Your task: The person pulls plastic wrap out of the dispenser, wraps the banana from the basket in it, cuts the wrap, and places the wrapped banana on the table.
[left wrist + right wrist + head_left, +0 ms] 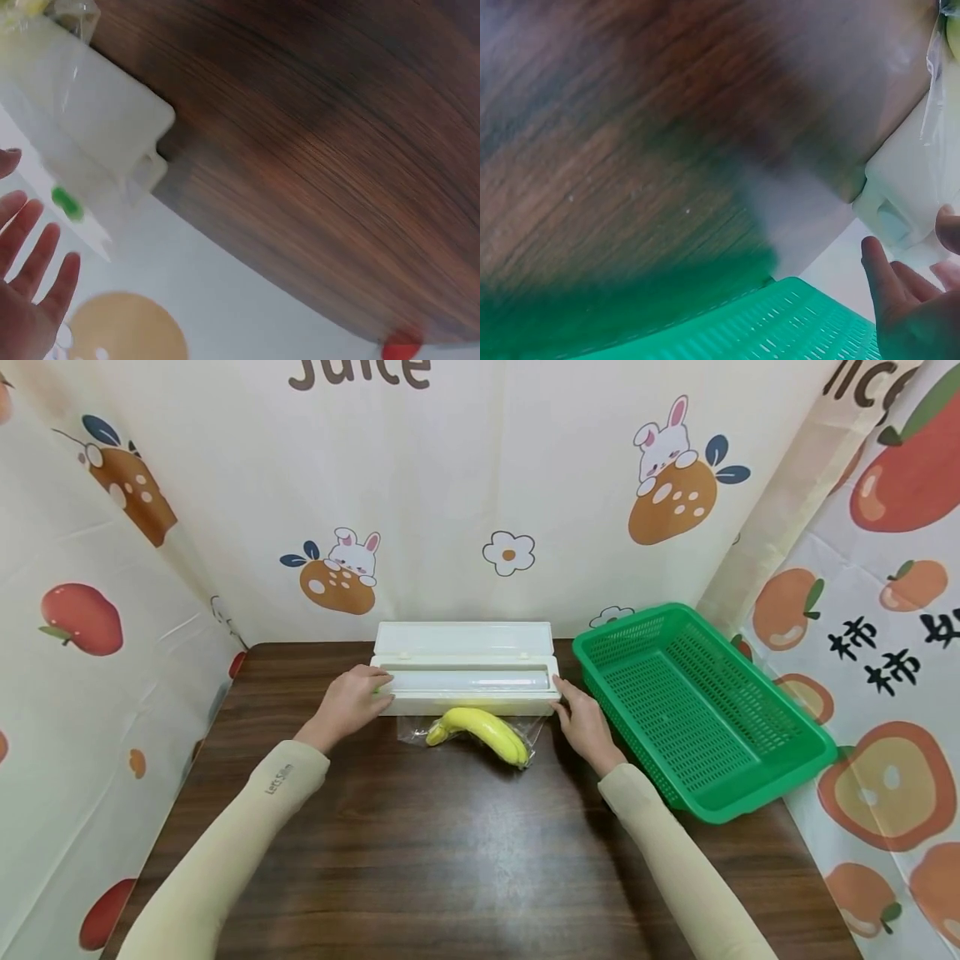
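A white cling film dispenser (465, 703) stands at the back of the table with its lid (465, 639) raised. A roll of film (468, 681) lies inside it. In front, a yellow banana (483, 727) rests on clear film (412, 729) at the dispenser's front. My left hand (348, 703) is at the dispenser's left end; the left wrist view shows its fingers spread and fairly straight, near a green slider (67, 203). At the right end is my right hand (585, 720), fingers apart, with the thumb (949, 227) against or very near the dispenser.
A green plastic basket (682, 802) stands on the right, close beside my right hand. Dark wood tabletop (420, 860) extends toward me. Printed curtains (465, 485) hang behind the table and along both sides.
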A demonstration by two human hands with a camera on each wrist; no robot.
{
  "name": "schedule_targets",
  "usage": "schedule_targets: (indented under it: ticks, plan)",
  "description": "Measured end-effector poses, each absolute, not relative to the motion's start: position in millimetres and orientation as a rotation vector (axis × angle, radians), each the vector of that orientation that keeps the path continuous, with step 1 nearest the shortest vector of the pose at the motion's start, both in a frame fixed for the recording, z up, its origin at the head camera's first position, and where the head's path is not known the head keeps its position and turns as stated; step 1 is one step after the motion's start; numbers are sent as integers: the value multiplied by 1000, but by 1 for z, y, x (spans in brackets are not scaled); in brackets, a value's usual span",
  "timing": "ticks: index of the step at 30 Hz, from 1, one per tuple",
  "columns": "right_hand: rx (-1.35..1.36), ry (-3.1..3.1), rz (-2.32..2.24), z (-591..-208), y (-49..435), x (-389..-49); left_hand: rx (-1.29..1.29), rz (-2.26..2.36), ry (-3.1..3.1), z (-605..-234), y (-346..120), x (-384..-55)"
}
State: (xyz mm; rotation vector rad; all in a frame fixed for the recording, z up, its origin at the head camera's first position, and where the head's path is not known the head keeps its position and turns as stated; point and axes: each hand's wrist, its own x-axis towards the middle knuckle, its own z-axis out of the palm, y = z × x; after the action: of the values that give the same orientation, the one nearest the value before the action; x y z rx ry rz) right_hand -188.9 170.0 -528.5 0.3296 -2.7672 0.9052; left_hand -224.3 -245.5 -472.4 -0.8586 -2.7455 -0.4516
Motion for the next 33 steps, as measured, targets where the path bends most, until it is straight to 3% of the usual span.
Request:
schedule_targets:
  ticks: [15, 33]
  plan:
    - [373, -2624, 788, -528, 157, -177, -972, -84, -2400, -502, -211, -218]
    - [699, -2448, 874, -527, 152, -149, -1011, -375, -2428, -515, -209, -195]
